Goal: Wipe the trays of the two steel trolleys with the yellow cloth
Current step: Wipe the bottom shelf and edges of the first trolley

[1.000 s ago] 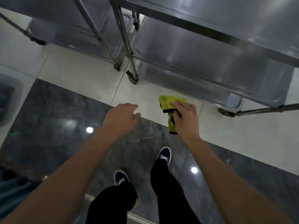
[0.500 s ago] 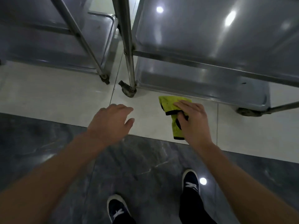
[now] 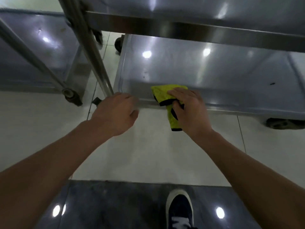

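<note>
While folded, yellow cloth [image 3: 168, 96] in right grip [image 3: 189, 109].

My cloth [image 3: 171, 103] is bright yellow-green with black edging, the trolley tray [image 3: 214, 71] is silver-grey steel, the floor [image 3: 148, 154] is off-white tile beside dark grey marble, and my shoe [image 3: 179, 210] is navy with a white sole.
</note>
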